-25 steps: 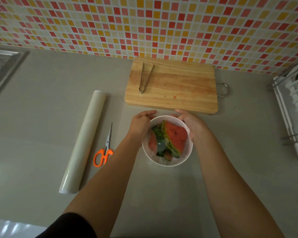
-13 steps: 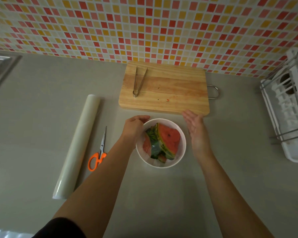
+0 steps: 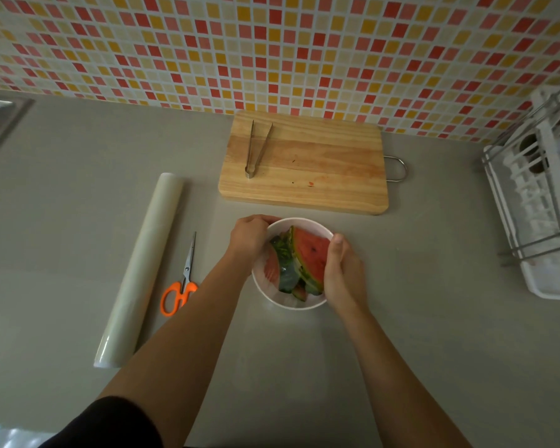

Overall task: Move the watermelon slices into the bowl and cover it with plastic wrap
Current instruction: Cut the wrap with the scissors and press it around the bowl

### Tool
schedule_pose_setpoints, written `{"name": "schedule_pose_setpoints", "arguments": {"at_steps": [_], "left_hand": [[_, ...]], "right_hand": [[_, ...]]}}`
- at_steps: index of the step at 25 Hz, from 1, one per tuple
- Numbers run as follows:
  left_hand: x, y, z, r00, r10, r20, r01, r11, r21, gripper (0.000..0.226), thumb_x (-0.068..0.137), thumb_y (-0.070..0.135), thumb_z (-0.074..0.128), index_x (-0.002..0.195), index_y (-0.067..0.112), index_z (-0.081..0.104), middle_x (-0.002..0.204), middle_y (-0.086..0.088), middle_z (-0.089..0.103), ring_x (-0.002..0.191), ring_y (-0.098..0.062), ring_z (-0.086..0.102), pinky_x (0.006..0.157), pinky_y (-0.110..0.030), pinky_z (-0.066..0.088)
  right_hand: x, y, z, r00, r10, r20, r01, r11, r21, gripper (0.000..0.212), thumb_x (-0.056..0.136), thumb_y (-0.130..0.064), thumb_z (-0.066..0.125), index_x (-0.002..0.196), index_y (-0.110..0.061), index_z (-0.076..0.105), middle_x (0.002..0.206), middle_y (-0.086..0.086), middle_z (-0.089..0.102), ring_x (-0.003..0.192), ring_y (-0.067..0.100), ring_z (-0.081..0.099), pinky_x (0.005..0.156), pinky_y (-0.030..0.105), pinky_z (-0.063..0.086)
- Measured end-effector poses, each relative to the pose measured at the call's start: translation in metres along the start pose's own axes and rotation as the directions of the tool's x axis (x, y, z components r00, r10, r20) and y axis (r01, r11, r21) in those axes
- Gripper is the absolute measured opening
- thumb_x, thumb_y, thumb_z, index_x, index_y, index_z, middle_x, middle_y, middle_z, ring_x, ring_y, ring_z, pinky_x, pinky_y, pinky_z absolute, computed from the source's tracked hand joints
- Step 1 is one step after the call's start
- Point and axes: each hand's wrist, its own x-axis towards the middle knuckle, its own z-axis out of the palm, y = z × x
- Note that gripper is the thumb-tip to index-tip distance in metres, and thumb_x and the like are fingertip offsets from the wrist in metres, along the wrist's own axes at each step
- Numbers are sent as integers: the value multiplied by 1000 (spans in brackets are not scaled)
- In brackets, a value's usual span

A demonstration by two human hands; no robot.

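Head view shows the white bowl [image 3: 296, 303] of watermelon slices [image 3: 307, 258] on the grey surface [image 3: 417, 302], near the wooden cutting board [image 3: 320, 176]. The left hand [image 3: 248, 237] and right hand [image 3: 345, 273] grasp its opposite rims. The plastic wrap roll [image 3: 139, 270] lies left, beside orange-handled scissors [image 3: 180, 282].

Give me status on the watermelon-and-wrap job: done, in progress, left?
Done: the watermelon slices sit in the white bowl; the cutting board holds only the tongs. A glossy film seems to lie over the slices, so wrap looks applied. In hand: left hand and right hand press at the bowl's rim, likely sealing the film. Left: finishing the seal; its tightness can't be judged here.
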Motion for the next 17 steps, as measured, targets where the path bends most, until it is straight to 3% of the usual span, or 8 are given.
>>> {"name": "schedule_pose_setpoints", "arguments": {"at_steps": [3, 5, 6, 8, 11, 17], "left_hand": [[1, -1, -1, 1000, -3, 15, 3, 1000, 16, 42, 85, 10, 42, 67, 30, 75, 82, 4, 70, 81, -19, 63, 65, -27, 50], [2, -1, -1, 1000, -4, 20, 3, 1000, 29, 42, 86, 11, 42, 67, 30, 74, 84, 1, 70, 84, -22, 64, 73, -32, 53], [4, -1, -1, 1000, -5, 20, 4, 999, 34, 41, 85, 12, 42, 69, 30, 75, 86, -1, 71, 85, -24, 65, 76, -34, 54], [6, -2, -1, 1000, -7, 24, 7, 999, 35, 39, 84, 12, 42, 75, 27, 77, 89, -5, 72, 87, -27, 65, 81, -39, 56], [7, -5, -1, 1000, -7, 22, 5, 999, 49, 39, 83, 12, 42, 82, 25, 78, 92, -7, 72, 89, -29, 66, 84, -41, 56], [4, -3, 0, 1000, -9, 5, 9, 999, 39, 39, 83, 12, 42, 84, 25, 79, 96, -9, 72, 91, -31, 65, 87, -44, 55]], "right_hand": [[3, 2, -1, 1000, -18, 7, 19, 998, -59, 91, 76, -79, 2, 133, -22, 43, 110, 1, 59, 109, 22, 57, 80, 23, 43], [-1, 3, -1, 990, -140, -11, 140, 990, -7, 86, 78, -77, 6, 143, -26, 30, 136, 2, 51, 122, 17, 49, 96, 28, 41], [-2, 3, -1, 985, -173, -29, 174, 984, 30, 85, 80, -77, 8, 141, -26, 35, 137, 2, 51, 122, 16, 49, 98, 31, 42], [-3, 5, -1, 986, -154, -57, 157, 986, 53, 87, 78, -79, 7, 132, -25, 50, 126, 0, 59, 111, 13, 55, 91, 26, 47], [-2, 2, -1, 992, -106, -74, 106, 994, -4, 80, 81, -75, 7, 126, -29, 55, 110, -7, 62, 96, 6, 55, 73, 2, 37], [2, 2, 0, 997, -46, -56, 41, 996, -84, 80, 80, -71, 5, 120, -25, 56, 94, -9, 55, 84, 9, 52, 61, 9, 34]]}}
